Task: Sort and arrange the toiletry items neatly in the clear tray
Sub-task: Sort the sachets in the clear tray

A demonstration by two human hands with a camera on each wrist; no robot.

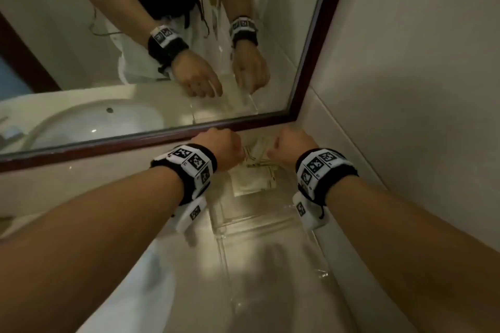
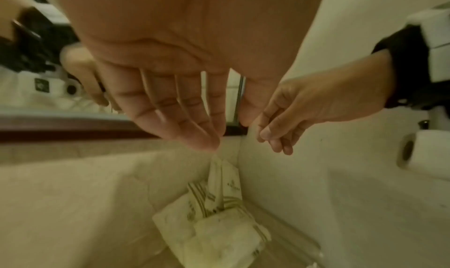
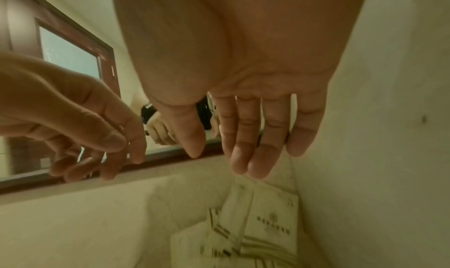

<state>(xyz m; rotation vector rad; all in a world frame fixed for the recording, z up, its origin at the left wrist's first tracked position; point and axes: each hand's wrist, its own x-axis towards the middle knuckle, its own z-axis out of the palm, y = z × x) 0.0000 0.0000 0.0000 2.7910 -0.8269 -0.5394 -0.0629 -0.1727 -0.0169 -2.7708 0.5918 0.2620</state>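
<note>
- bathroom counter (image 1: 81, 186), pale stone, runs into a corner where a dark-framed mirror (image 1: 305, 62) meets the wall; a basin shows only as a reflection in that mirror.
- tray (image 1: 270, 227), clear and hard to see, lies on the counter in front of the mirror, running from near its frame back toward the person.
- packets (image 1: 255, 181), flat cream sachets with printed lines, lie in the tray's end nearest the mirror, overlapping and askew.
- left hand (image 1: 219, 147) hangs over the packets, fingers straight and pointing down; from the left wrist view the fingertips (image 2: 207, 141) are just above the upper corner of one tilted packet, and contact cannot be told. it holds nothing.
- right hand (image 1: 290, 147) hangs beside it over the same pile, fingers loose and straight, thumb apart, nothing held.
- step in hand, as i judge it: squaring up the packets, with both hands poised above the pile rather than carrying anything.
- next move likely calls for a light pinch on the tilted packet near the mirror, then laying it flat and edge to edge with the others; thin sachets slide easily, so one hand should steady the pile.
- count: one tray, one mirror, two hands, two wrist bands (image 1: 189, 167); packets number at least four, but overlap hides the true figure.
</note>
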